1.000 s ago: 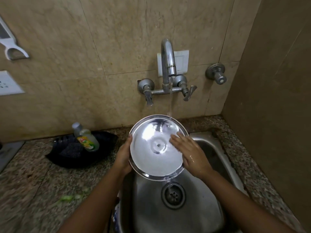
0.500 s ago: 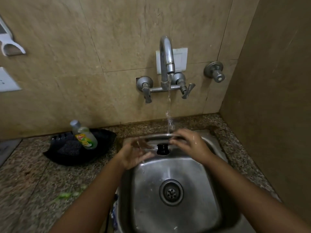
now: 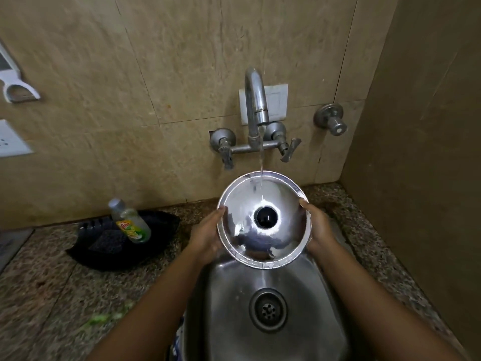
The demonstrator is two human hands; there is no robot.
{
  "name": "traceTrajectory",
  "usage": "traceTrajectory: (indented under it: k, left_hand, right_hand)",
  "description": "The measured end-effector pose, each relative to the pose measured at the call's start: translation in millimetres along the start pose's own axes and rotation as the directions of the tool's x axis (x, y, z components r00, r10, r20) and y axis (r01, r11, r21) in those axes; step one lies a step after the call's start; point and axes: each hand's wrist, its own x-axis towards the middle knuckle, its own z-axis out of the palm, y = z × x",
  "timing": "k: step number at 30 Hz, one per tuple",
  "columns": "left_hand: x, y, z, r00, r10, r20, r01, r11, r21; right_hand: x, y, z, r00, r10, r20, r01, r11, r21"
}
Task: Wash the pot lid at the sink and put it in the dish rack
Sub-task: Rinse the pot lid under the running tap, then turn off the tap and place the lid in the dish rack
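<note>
A round steel pot lid (image 3: 242,230) with a black knob (image 3: 266,217) in its middle faces me, tilted above the steel sink (image 3: 299,321). My left hand (image 3: 205,238) grips its left rim and my right hand (image 3: 318,227) grips its right rim. Water runs from the tap (image 3: 256,105) onto the lid's upper part and drips off its lower edge into the basin. No dish rack is in view.
A dish soap bottle (image 3: 130,221) lies on a black tray (image 3: 104,254) on the granite counter (image 3: 52,295) left of the sink. A side wall (image 3: 429,152) stands close on the right. The drain (image 3: 268,310) lies below the lid.
The lid was turned over: its inner side faced me a second ago, it passed edge-on, and its knob side faces me now. My right hand moved from the lid's face to its right rim.
</note>
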Motion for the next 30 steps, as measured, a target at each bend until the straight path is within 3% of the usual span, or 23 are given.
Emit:
traceTrajectory:
  k: [4, 7, 11, 19, 23, 26, 30]
  left_hand:
    - [6, -5, 35, 0.997, 0.063, 0.034, -0.066, 0.996, 0.062]
    - [9, -5, 55, 0.994, 0.113, 0.003, -0.113, 0.991, 0.072]
    - [11, -1, 51, 0.983, 0.166, -0.075, -0.159, 0.983, 0.09]
    - [-7, 12, 7, 0.965, 0.233, -0.121, -0.21, 0.961, 0.18]
    - [-19, 21, -6, 0.96, 0.249, -0.123, -0.23, 0.961, 0.15]
    - [-24, 26, -16, 0.95, 0.276, -0.144, -0.249, 0.951, 0.181]
    - [-30, 33, -23, 0.938, 0.301, -0.172, -0.261, 0.94, 0.221]
  right_hand:
    - [3, -22, -12, 0.988, -0.103, -0.119, 0.105, 0.994, 0.017]
    - [9, -39, -10, 0.958, -0.24, -0.158, 0.221, 0.967, -0.129]
    - [16, -52, 7, 0.915, -0.403, -0.035, 0.336, 0.805, -0.489]
    - [2, -65, 60, 0.755, -0.614, 0.232, 0.589, 0.477, -0.652]
    - [4, -66, 68, 0.74, -0.658, 0.141, 0.532, 0.444, -0.721]
    - [5, -67, 77, 0.685, -0.719, 0.121, 0.462, 0.3, -0.835]
    - [3, -67, 90, 0.627, -0.775, 0.08, 0.394, 0.227, -0.89]
